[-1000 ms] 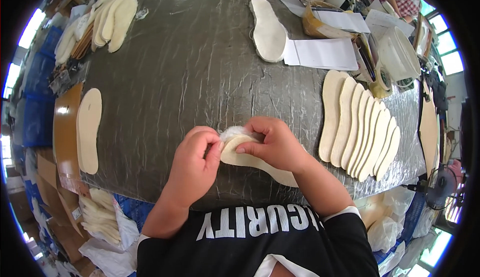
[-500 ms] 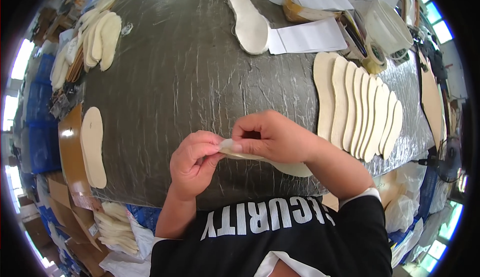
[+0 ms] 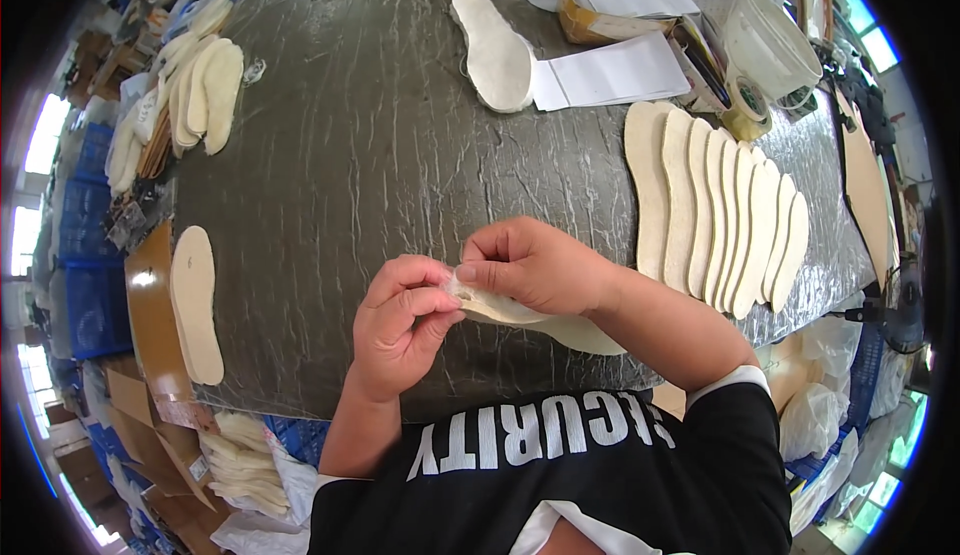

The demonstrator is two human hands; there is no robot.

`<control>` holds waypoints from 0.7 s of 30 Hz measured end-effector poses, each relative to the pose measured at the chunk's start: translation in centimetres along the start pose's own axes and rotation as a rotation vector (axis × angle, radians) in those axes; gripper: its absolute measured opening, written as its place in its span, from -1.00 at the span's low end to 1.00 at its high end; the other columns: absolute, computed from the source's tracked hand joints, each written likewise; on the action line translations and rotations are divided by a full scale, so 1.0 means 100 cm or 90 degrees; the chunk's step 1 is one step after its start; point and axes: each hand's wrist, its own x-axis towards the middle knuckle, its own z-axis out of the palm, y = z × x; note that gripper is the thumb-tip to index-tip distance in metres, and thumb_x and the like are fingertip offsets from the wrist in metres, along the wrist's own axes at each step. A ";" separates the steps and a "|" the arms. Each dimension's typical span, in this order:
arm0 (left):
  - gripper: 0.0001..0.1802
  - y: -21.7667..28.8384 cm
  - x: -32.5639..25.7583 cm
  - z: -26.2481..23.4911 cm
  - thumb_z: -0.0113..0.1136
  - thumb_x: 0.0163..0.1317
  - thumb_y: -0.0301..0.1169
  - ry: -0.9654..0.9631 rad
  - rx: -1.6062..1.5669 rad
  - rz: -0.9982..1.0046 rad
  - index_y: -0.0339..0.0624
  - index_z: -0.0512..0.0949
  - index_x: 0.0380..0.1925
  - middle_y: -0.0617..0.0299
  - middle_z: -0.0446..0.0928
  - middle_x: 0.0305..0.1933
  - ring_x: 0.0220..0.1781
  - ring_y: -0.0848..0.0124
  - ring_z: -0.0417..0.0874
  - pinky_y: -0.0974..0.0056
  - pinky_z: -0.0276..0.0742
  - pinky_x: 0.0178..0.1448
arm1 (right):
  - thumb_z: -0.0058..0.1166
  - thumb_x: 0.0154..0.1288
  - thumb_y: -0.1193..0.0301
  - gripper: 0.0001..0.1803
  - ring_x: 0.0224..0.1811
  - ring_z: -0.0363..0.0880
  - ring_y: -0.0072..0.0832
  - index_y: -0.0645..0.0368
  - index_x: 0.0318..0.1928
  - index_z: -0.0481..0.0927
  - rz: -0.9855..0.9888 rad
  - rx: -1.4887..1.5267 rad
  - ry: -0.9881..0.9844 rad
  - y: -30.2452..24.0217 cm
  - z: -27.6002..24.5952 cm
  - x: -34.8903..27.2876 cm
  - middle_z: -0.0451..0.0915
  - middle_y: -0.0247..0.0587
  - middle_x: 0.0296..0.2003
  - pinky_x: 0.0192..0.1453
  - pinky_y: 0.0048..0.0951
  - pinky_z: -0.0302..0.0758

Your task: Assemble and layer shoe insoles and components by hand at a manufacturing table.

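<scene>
Close to the table's near edge, my left hand (image 3: 405,325) pinches the left end of a cream insole (image 3: 580,337). My right hand (image 3: 535,267) is closed at that same end, thumb and forefinger pressed on whitish fluffy material. The insole stretches rightward beneath my right hand and wrist, which hide part of it. Right of my hands lies a fanned row of several cream insoles (image 3: 650,190). A single fleecy white insole (image 3: 497,55) rests farther off, touching white paper slips (image 3: 612,73). Another insole (image 3: 196,305) is at the table's left edge.
Stacked insoles (image 3: 212,95) sit at the far left, with more in a pile (image 3: 245,460) below the table's left corner. At the back right stand a translucent bucket (image 3: 770,45), tape rolls (image 3: 746,110) and a paper-filled basket (image 3: 590,25). A dark plastic-covered table (image 3: 330,155) carries the work.
My fingers have shifted slightly at the insole's end, and more white fluff shows between them. My left hand has moved a little to the right. The whole view has tilted slightly.
</scene>
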 end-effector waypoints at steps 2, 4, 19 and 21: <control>-0.80 0.002 0.000 0.001 0.37 0.11 -0.60 -0.002 0.006 0.021 -0.22 0.62 -0.25 0.12 0.53 -0.11 -0.19 0.35 0.58 0.36 0.54 -0.15 | 0.06 0.47 0.33 -0.75 -0.46 0.30 -0.81 0.19 -0.36 0.58 0.018 0.001 0.001 -0.001 0.000 0.000 0.43 -0.58 -0.52 -0.40 -0.63 0.30; -0.86 0.010 -0.001 0.005 0.35 0.17 -0.55 0.051 -0.026 -0.092 -0.21 0.59 -0.29 0.09 0.51 -0.10 -0.10 0.33 0.56 0.34 0.52 -0.06 | 0.05 0.47 0.33 -0.76 -0.47 0.30 -0.82 0.18 -0.35 0.59 0.015 0.011 0.001 -0.002 0.000 0.000 0.43 -0.58 -0.53 -0.41 -0.64 0.29; -0.81 0.006 -0.007 -0.004 0.42 0.11 -0.45 -0.029 -0.152 -0.119 -0.25 0.57 -0.41 0.02 0.53 0.05 0.14 0.13 0.54 0.14 0.45 0.21 | 0.07 0.47 0.27 -0.74 -0.56 0.38 -0.73 0.21 -0.23 0.63 0.155 0.253 0.008 0.012 -0.006 0.004 0.51 -0.48 -0.50 -0.53 -0.63 0.31; -0.81 0.006 -0.006 -0.004 0.40 0.15 -0.43 -0.013 -0.155 -0.163 -0.26 0.56 -0.41 0.00 0.53 0.06 0.14 0.16 0.54 0.16 0.44 0.22 | 0.09 0.46 0.26 -0.73 -0.56 0.35 -0.76 0.22 -0.26 0.63 0.126 0.196 -0.002 0.002 0.000 0.003 0.50 -0.49 -0.51 -0.51 -0.65 0.28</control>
